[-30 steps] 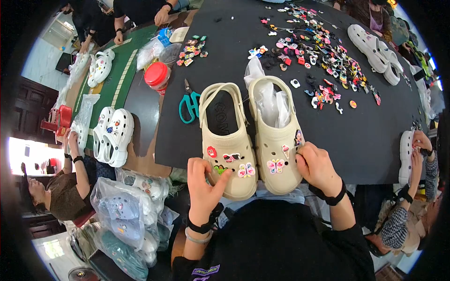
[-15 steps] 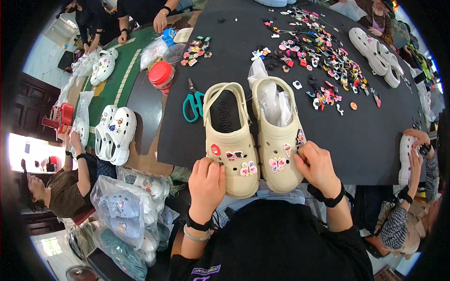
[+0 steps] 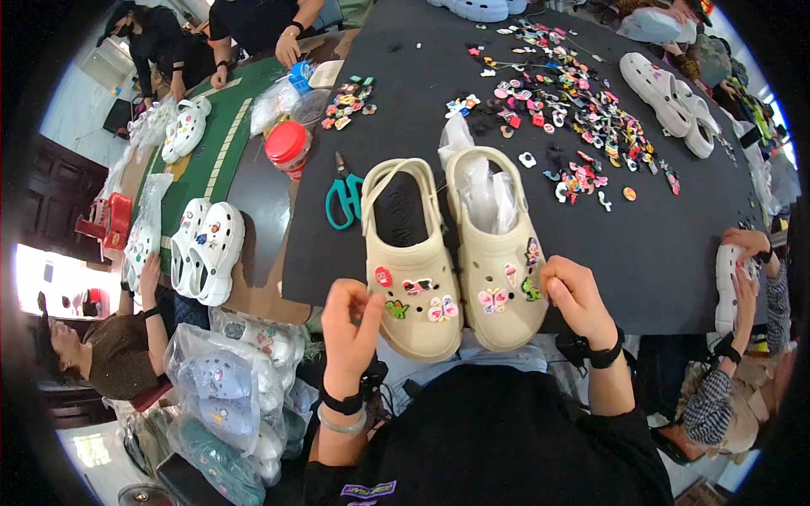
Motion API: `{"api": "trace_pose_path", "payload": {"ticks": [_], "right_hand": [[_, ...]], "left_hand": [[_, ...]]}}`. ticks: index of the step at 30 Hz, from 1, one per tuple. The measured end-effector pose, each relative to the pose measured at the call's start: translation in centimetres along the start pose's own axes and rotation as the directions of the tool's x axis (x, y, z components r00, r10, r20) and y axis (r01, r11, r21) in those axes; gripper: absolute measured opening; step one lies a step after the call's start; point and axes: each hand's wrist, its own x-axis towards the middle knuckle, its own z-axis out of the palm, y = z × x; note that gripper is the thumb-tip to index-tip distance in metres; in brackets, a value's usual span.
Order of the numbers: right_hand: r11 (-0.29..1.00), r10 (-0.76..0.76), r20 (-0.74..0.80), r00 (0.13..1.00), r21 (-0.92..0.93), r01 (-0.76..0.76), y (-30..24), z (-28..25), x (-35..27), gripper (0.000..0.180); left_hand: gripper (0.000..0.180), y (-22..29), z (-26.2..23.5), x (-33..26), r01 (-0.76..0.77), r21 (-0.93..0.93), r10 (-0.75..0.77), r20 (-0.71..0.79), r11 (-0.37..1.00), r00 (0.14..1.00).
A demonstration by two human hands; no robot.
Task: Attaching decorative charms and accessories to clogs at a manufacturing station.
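A pair of beige clogs stands on the black table edge in front of me, toes toward me. The left clog carries a green dinosaur charm, a butterfly charm and others. On the right clog are another green charm, a butterfly and an ice-cream charm; clear plastic fills its opening. My left hand hovers just off the left clog's outer side, thumb apart from loosely curled fingers. Beside the right clog's outer edge is my right hand, loosely curled, with nothing visible in it.
Teal-handled scissors lie left of the clogs, near a red-lidded jar. Loose charms spread across the far right. White clogs stand at left, bagged clogs below. Other people work around the table.
Both hands have drawn outward from the clogs' sides, uncovering a green charm on each. The clogs have shifted slightly toward me. At left, a co-worker's hands have moved lower.
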Motion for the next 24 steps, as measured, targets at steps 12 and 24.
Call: {"api": "trace_pose_path", "payload": {"ticks": [12,24], "right_hand": [[0.957,0.151,-0.043,0.988,-0.242,-0.157,0.0,0.3,3.4,0.033],[0.835,-0.227,-0.098,0.969,-0.532,0.142,1.7,1.2,2.9,0.019]], "left_hand": [[0.012,-1.0,1.3,3.1,-0.255,0.203,0.244,0.076,0.945,0.967],[0.015,-0.6,1.7,3.2,-0.268,0.272,0.265,0.047,0.924,0.963]]}}
